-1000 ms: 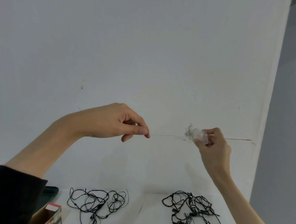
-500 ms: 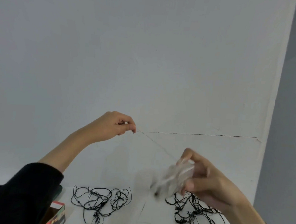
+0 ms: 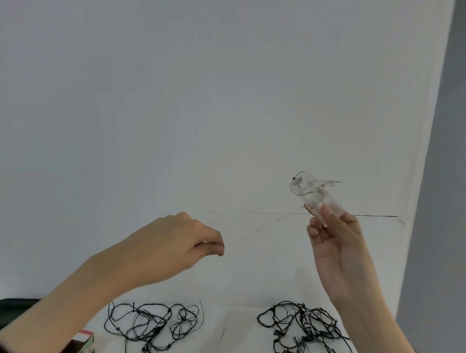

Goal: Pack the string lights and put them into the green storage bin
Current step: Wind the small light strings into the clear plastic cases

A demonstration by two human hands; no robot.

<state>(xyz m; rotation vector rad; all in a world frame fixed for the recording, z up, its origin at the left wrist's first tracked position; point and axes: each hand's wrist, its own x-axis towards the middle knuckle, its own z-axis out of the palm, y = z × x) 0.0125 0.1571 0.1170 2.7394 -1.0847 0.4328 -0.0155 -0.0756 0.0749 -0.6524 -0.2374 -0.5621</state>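
Head view finding: the clear bundle (image 3: 308,191) of string lights is held in the air to the right, above the table and in front of the wall (image 3: 232,93). A thin wire (image 3: 261,230) runs taut from its lower end down and left. The right hand (image 3: 337,249) pinches the bundle's lower end between thumb and fingertips. The left hand (image 3: 174,244) pinches the free wire between thumb and forefinger, with the other fingers curled in.

Change noted: half a second ago the right hand was low over the table and the bundle was blurred. It is now raised again, as it was a second ago, while the left hand has dropped. Judgement: this is a circling, winding stroke that takes wire onto the bundle, so packing of this strand is under way but not finished.

Outstanding: two loose black tangles, one on the left (image 3: 155,322) and one on the right (image 3: 306,330), lie well apart on the table (image 3: 231,341). A small cardboard box (image 3: 85,345) sits at the lower left. The green storage bin cannot be identified with certainty in this view.
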